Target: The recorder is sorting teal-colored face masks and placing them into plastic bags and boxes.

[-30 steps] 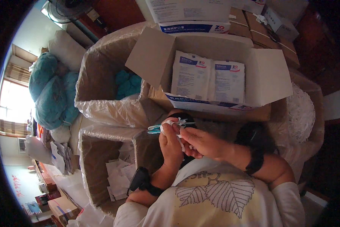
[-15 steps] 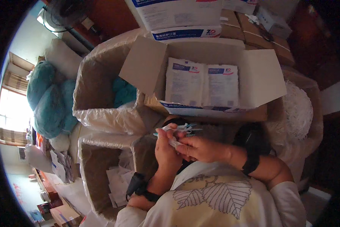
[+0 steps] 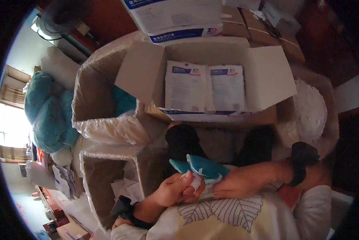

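Teal face masks (image 3: 205, 166) with white ear loops lie low in front of my chest, spread apart. My left hand (image 3: 175, 191) is closed, its thumb raised, around a bunched white part (image 3: 196, 182) that looks like ear loops. My right hand (image 3: 243, 182) reaches in from the right, its fingers bent down at the masks' near edge. The right fingertips are partly hidden, and they appear closed on the masks.
Ahead stands an open carton (image 3: 267, 76) holding two rows of white-and-blue packets (image 3: 185, 88). Plastic-lined boxes stand at the left, one with teal masks (image 3: 124, 102), one with white papers (image 3: 123, 188). A right-hand lined box holds white cord (image 3: 310, 110). Teal sacks (image 3: 51, 120) lie far left.
Both hands have come down closer to my chest, the right one moving farther right. The teal masks, bunched in my hands before, are now spread out. The view has shifted slightly.
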Demonstrator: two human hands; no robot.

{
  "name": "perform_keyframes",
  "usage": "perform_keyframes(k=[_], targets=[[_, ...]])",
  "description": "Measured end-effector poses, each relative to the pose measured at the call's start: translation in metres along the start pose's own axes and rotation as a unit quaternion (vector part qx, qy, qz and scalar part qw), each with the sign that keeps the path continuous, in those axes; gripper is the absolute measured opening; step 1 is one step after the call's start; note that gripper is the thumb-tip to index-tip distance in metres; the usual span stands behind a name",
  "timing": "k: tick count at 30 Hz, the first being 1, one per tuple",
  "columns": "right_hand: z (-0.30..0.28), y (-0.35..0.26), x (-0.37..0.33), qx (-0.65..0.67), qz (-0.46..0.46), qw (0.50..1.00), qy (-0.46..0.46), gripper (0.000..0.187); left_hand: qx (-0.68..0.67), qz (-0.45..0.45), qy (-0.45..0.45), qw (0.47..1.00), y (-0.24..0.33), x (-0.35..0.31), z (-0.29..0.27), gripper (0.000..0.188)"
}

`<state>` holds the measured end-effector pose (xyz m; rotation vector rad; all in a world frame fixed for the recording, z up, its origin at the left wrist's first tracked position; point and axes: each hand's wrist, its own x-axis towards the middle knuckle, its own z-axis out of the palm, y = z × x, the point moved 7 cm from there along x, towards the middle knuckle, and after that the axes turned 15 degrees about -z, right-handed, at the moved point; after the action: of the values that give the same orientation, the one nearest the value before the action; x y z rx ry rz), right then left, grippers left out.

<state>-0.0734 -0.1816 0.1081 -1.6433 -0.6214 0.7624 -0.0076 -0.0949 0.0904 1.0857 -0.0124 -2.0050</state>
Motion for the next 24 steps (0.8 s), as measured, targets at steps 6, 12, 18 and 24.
perform_keyframes(k=[6, 12, 18, 24], targets=[[0.014, 0.001, -0.022, 0.016, 0.006, 1.0, 0.007, 0.031, 0.016, 0.066, -0.077, 0.995, -0.001, -0.002, 0.014, 0.046], [0.011, 0.001, -0.036, 0.035, 0.011, 0.999, 0.023, 0.028, 0.033, 0.073, -0.072, 0.994, -0.002, 0.001, 0.017, 0.045], [-0.02, 0.054, -0.112, 0.049, 0.124, 0.973, 0.188, 0.026, -0.227, 0.094, 0.081, 0.966, -0.005, -0.025, -0.057, 0.043], [-0.006, 0.159, -0.096, 0.32, 0.174, 0.838, 0.407, 0.027, -0.385, 0.295, 0.057, 0.872, 0.027, -0.001, -0.071, 0.036]])
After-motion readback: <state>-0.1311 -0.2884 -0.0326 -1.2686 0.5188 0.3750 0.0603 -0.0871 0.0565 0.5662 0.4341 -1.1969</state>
